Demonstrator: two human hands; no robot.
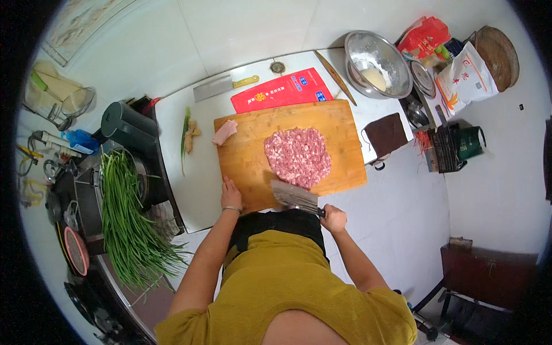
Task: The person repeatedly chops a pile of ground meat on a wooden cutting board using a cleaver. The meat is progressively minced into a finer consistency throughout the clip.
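Observation:
A flat mound of minced meat [297,158] lies on the wooden cutting board [244,149]. My right hand [334,219] is closed around the dark handle of a cleaver [294,194], whose broad blade is tilted at the mound's near edge. Whether the blade touches the meat, I cannot tell. At the board's near left edge rests my left hand [231,195], fingers stretched out against the wood. A pale pink slab [225,132] sits at the board's upper left. Beyond the board is a red printed bag [282,92], laid flat.
A second cleaver [213,89] with a yellow handle lies at the back, near ginger [190,137] and a green onion [185,129]. A steel bowl [376,66] holding dough stands back right. Long green chives [132,224] spill over the left side. A dark cloth [386,135] lies right.

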